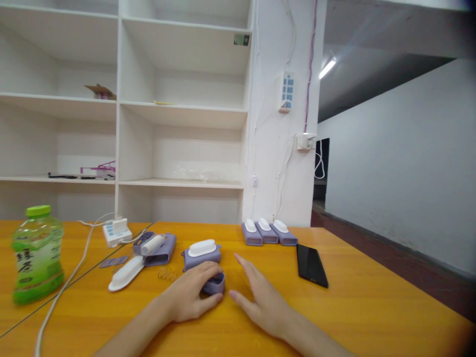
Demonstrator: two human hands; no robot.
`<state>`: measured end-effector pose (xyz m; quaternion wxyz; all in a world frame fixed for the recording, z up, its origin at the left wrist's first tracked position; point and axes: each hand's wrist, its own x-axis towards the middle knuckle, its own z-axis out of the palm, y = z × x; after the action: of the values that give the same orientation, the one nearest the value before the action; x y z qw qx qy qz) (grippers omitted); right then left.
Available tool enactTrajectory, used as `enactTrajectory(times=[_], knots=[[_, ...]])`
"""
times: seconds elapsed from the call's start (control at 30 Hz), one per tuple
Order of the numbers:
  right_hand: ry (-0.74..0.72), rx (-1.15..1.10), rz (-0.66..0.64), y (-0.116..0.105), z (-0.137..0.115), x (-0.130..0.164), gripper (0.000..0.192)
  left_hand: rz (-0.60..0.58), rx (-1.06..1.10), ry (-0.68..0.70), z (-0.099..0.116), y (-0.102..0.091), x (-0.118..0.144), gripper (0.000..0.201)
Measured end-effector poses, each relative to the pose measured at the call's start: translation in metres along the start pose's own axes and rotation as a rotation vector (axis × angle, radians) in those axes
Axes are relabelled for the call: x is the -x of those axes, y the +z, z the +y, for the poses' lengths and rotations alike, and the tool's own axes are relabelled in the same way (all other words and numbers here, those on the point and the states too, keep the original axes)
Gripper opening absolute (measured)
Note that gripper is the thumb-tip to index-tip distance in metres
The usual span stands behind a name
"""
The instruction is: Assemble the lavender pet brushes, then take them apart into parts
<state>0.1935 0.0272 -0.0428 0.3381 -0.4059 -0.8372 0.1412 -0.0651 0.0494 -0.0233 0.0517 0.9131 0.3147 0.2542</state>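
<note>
A: Where are the hands?

B: Both low in the middle of the frame, on the orange table [372, 307]; the left hand [191, 295] is curled over a small purple piece [215, 285], fingers wrapped about its near side, so it grips that piece; the right hand [260, 297] lies flat and spread just right of it, palm down, holding nothing.

A: And that purple piece, what is around it?

B: It sits at centre frame, just in front of a purple unit with a white top [202, 253], touching or nearly so, I cannot tell which; left of that lie an open purple case [158, 248] and a loose white cover [126, 273].

A: Anything further off?

B: Three finished purple units [268, 232] in a row behind the right hand; a black phone [311, 265] to their right; a green bottle [36, 255] at the left edge; a white power strip [116, 231] with its cable running toward the lower left; white shelves [119, 104] across the upper left.
</note>
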Motion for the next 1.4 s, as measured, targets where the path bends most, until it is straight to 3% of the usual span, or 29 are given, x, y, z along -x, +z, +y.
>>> enactTrajectory(times=[0.13, 0.27, 0.33, 0.43, 0.5, 0.6, 0.67, 0.73, 0.93, 1.07, 1.2, 1.27, 1.33, 1.4], knots=[[-0.072, 0.100, 0.001, 0.000, 0.001, -0.008, 0.065, 0.044, -0.120, -0.055, -0.026, -0.013, 0.011, 0.042], [-0.052, 0.108, 0.050, 0.011, 0.004, -0.048, 0.063, 0.073, -0.211, -0.098, -0.044, -0.023, 0.019, 0.036], [-0.014, 0.095, 0.081, 0.022, 0.007, -0.080, 0.070, 0.080, -0.225, -0.102, -0.046, -0.026, 0.021, 0.034], [0.059, 0.064, 0.080, 0.047, 0.010, -0.129, 0.102, 0.085, -0.252, -0.098, -0.045, -0.029, 0.020, 0.027], [0.094, 0.036, 0.054, 0.066, 0.009, -0.151, 0.112, 0.097, -0.281, -0.104, -0.043, -0.030, 0.018, 0.016], [0.119, 0.016, 0.051, 0.087, 0.002, -0.159, 0.098, 0.133, -0.325, -0.135, -0.043, -0.029, 0.016, 0.012], [0.128, 0.017, 0.070, 0.089, -0.001, -0.149, 0.090, 0.152, -0.342, -0.154, -0.046, -0.027, 0.016, 0.014], [0.132, 0.017, 0.078, 0.078, 0.001, -0.128, 0.094, 0.158, -0.345, -0.159, -0.049, -0.026, 0.017, 0.015], [0.167, -0.040, 0.078, 0.005, 0.027, -0.029, 0.098, 0.155, -0.319, -0.140, -0.053, -0.024, 0.015, 0.023], [0.211, -0.196, -0.009, -0.028, 0.025, 0.018, 0.111, 0.190, -0.301, -0.127, -0.035, -0.025, 0.008, 0.031], [0.209, -0.340, -0.078, -0.039, 0.019, 0.028, 0.117, 0.093, 0.008, -0.098, 0.008, -0.006, 0.003, 0.046], [0.173, -0.376, -0.113, -0.041, 0.023, 0.025, 0.119, 0.031, 0.150, -0.122, 0.027, 0.012, 0.001, 0.077], [0.143, -0.370, -0.114, -0.042, 0.031, 0.023, 0.121, 0.024, 0.199, -0.154, 0.038, 0.030, -0.003, 0.098], [0.134, -0.314, -0.056, -0.042, 0.037, 0.023, 0.115, 0.059, 0.196, -0.205, 0.042, 0.042, -0.007, 0.101]])
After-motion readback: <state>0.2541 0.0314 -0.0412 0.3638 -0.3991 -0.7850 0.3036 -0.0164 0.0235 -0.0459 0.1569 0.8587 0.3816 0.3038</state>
